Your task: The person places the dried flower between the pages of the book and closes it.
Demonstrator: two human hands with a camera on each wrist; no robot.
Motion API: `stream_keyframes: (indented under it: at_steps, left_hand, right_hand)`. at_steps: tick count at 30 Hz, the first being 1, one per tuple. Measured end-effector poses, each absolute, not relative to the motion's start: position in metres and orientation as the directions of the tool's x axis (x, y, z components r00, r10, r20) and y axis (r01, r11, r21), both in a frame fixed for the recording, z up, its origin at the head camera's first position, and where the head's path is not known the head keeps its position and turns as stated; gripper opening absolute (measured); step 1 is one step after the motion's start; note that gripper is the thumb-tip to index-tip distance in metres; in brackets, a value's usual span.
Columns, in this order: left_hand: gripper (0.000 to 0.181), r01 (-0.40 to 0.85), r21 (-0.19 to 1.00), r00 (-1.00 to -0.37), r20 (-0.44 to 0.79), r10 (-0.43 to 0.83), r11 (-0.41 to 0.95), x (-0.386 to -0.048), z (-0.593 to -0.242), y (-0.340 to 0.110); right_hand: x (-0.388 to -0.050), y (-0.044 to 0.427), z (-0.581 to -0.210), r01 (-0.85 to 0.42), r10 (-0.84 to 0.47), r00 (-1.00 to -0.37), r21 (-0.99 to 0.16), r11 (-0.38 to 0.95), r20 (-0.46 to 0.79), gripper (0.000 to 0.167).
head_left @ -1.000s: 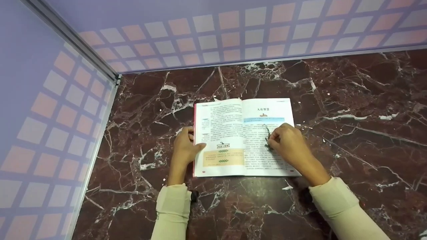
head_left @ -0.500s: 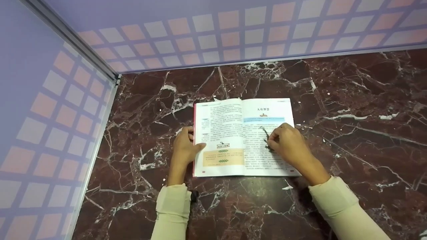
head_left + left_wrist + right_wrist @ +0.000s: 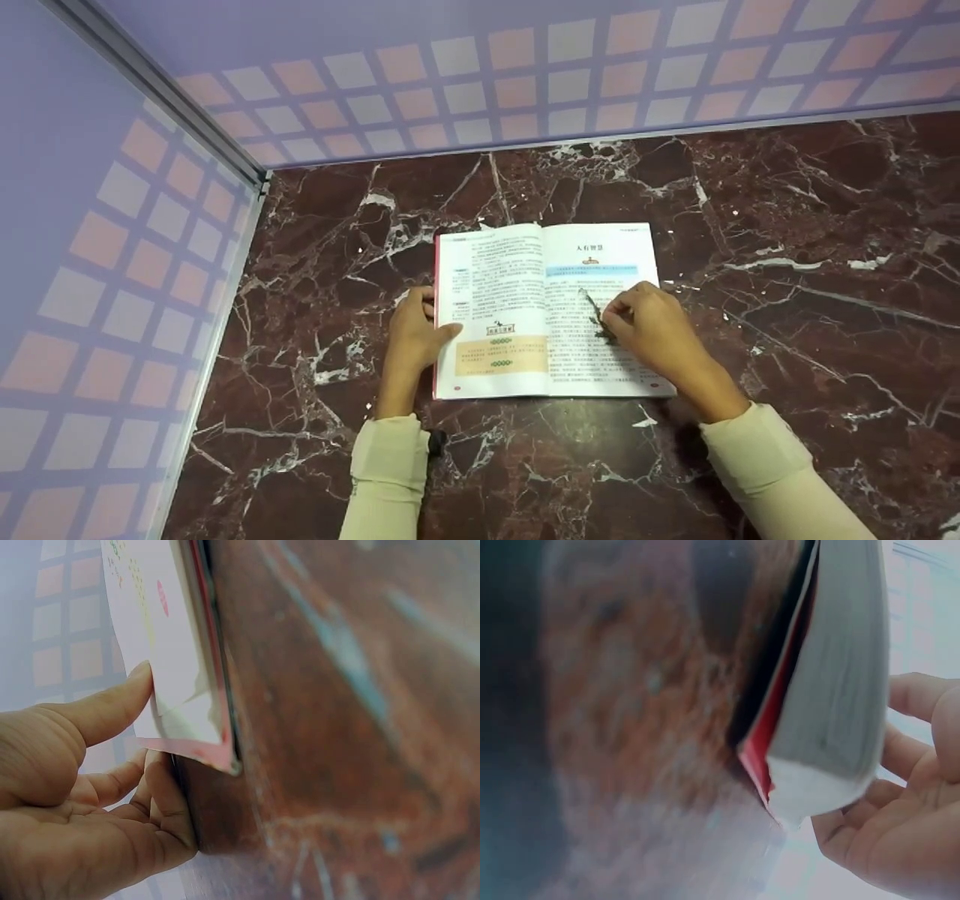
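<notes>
An open book (image 3: pixel 517 384) with printed pages lies on the dark marble-patterned surface. My left hand (image 3: pixel 415 330) holds its left edge; in the left wrist view the thumb (image 3: pixel 112 709) rests on the page and the other fingers curl at the edge below. Over the right-hand page, my right hand (image 3: pixel 652 324) pinches a thin dark green sprig (image 3: pixel 593 307) between thumb and fingertips. The sprig slants up to the left, its lower part bushier and partly behind the fingers. From the right wrist, the thick page block (image 3: pixel 832 682) and red cover edge show, but the sprig is hidden.
A lilac panel (image 3: pixel 375 37) with pink and white squares stands along the back. Another panel (image 3: pixel 97 247) runs down the left side, meeting it at a grey metal corner post (image 3: pixel 165 90). Small pale flecks dot the marble surface (image 3: pixel 787 337).
The sprig's upper tip has swung to the left, so it leans more over the page. My right hand stays almost in place, and my left hand keeps its hold on the book.
</notes>
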State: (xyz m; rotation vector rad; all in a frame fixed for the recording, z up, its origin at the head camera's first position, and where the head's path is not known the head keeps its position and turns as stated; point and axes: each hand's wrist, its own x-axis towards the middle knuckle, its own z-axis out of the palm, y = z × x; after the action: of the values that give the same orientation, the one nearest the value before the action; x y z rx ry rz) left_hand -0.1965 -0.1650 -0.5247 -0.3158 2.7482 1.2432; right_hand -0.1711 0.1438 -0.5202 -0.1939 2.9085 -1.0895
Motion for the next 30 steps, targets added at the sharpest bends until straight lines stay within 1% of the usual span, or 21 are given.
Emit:
stream_keyframes:
  at_steps: [3, 9, 12, 16, 21, 26, 30]
  left_hand:
    - [0.057, -0.217, 0.728, -0.976, -0.172, -0.133, 0.651, -0.195, -0.523, -0.164]
    - [0.055, -0.191, 0.738, -0.982, -0.144, -0.126, 0.647, -0.194, -0.523, -0.164]
    - [0.056, -0.188, 0.743, -0.982, -0.143, -0.122, 0.642, -0.195, -0.523, -0.164]
    - [0.058, -0.198, 0.741, -0.980, -0.159, -0.118, 0.641, -0.195, -0.522, -0.164]
    - [0.059, -0.222, 0.744, -0.974, -0.191, -0.118, 0.630, -0.196, -0.523, -0.167]
    - [0.060, -0.255, 0.765, -0.966, -0.230, -0.120, 0.592, -0.196, -0.525, -0.170]
    - [0.060, -0.294, 0.806, -0.955, -0.272, -0.120, 0.514, -0.197, -0.525, -0.171]
  right_hand:
    - [-0.168, 0.149, -0.519, -0.101, -0.123, -0.992, -0.674, 0.732, 0.015, 0.007]
    - [-0.163, 0.164, -0.516, -0.112, -0.095, -0.993, -0.676, 0.728, 0.063, 0.012]
    - [-0.161, 0.173, -0.517, -0.106, -0.056, -0.994, -0.669, 0.736, 0.096, 0.012]
    - [-0.158, 0.184, -0.518, -0.053, 0.019, -0.995, -0.691, 0.720, 0.097, 0.015]
    - [-0.157, 0.194, -0.519, 0.013, 0.082, -0.995, -0.730, 0.684, 0.059, 0.022]
    - [-0.157, 0.198, -0.520, 0.056, 0.073, -0.997, -0.733, 0.678, -0.009, 0.028]
    - [-0.157, 0.199, -0.520, 0.074, 0.056, -0.997, -0.723, 0.687, -0.050, 0.034]
